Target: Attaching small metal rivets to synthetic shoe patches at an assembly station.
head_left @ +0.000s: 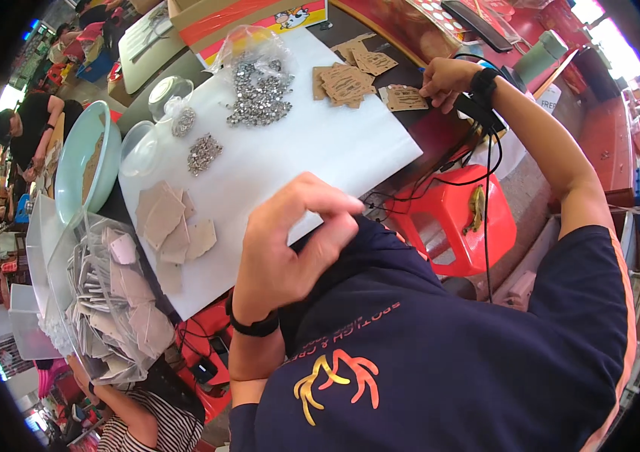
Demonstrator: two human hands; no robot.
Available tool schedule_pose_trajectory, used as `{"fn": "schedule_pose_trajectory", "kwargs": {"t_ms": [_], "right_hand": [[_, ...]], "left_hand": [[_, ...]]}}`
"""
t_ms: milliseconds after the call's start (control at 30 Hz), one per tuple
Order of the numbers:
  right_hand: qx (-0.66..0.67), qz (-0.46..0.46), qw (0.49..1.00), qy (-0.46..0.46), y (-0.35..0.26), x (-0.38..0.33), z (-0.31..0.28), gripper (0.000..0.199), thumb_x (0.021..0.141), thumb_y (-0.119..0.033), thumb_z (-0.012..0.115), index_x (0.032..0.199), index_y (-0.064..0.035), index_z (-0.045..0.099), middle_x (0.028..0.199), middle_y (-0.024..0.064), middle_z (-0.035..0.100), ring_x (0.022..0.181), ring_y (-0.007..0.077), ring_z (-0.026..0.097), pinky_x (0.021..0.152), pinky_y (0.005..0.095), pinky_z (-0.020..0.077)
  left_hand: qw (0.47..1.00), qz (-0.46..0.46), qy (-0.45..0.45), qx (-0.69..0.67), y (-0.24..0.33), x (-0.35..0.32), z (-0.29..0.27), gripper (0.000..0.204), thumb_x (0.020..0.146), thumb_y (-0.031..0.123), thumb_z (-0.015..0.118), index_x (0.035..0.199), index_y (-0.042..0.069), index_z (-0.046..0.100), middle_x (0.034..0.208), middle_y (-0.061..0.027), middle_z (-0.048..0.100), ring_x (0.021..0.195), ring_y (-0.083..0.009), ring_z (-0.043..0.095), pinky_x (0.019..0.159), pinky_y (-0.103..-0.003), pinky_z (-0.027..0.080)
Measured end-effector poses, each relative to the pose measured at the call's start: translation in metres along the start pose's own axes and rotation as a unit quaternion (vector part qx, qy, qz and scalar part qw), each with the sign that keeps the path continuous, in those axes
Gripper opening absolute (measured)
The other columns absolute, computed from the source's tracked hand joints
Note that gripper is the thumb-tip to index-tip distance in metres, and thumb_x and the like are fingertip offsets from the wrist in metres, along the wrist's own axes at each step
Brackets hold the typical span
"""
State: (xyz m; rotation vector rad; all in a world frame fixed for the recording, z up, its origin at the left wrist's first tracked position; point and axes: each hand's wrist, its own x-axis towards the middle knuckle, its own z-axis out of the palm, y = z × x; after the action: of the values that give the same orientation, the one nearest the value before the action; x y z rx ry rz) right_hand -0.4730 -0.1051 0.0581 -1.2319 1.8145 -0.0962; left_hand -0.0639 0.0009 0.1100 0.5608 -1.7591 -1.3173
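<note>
My left hand [297,241], with a black band on its wrist, hovers over the near edge of the white board [350,151]. Its thumb and fingertips are pinched together, and nothing shows between them. My right hand [446,79], with a black watch on its wrist, reaches to the far right edge of the board. Its fingers grip a brown cut-out card [405,99]. Just left of that card lies a pile of more brown cards [346,81]. A heap of small silvery pieces [259,90] lies on a clear bag at the far side.
Pale pink cards [169,222] lie on the board's left. A clear bin of bagged cards [109,301], a teal bowl [71,162] and glass bowls [165,94] stand beside them. A red stool [448,226] with black cables stands below. Other people sit at the far left [30,124] and bottom left [146,422].
</note>
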Motion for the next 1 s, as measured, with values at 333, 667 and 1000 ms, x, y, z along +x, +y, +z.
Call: {"fn": "schedule_pose_trajectory", "kwargs": {"t_ms": [333,667,1000], "right_hand": [[0.151,-0.012,0.988,-0.002,0.021,-0.004,0.003,0.023,0.093,-0.018,0.063,0.105,0.0018,0.061,0.087,0.0048,0.064,0.076,0.0139,0.065,0.072,0.0389,0.0612],[0.062,-0.060,0.994,0.062,0.025,-0.002,0.014,0.026,0.090,-0.027,0.066,0.102,-0.0046,0.063,0.082,-0.0021,0.062,0.068,0.0080,0.061,0.064,0.0277,0.0586],[-0.028,0.001,0.998,0.054,0.008,-0.001,0.012,0.030,0.093,-0.032,0.064,0.086,-0.0036,0.056,0.062,0.0000,0.054,0.054,0.0102,0.058,0.052,0.0318,0.0590]], "left_hand": [[0.801,0.207,-0.250,-0.503,0.067,0.011,0.033,0.025,0.087,0.003,0.062,0.110,-0.006,0.062,0.073,-0.0125,0.058,0.063,-0.0219,0.060,0.053,-0.030,0.045],[0.797,0.027,-0.334,-0.502,0.057,0.011,0.030,0.026,0.090,0.006,0.061,0.112,-0.007,0.064,0.076,-0.0100,0.058,0.062,-0.0177,0.057,0.052,-0.026,0.042],[0.777,0.021,-0.363,-0.513,0.034,0.018,0.040,0.028,0.089,0.005,0.061,0.115,-0.005,0.060,0.073,-0.0087,0.057,0.060,-0.0169,0.058,0.052,-0.026,0.043]]}}
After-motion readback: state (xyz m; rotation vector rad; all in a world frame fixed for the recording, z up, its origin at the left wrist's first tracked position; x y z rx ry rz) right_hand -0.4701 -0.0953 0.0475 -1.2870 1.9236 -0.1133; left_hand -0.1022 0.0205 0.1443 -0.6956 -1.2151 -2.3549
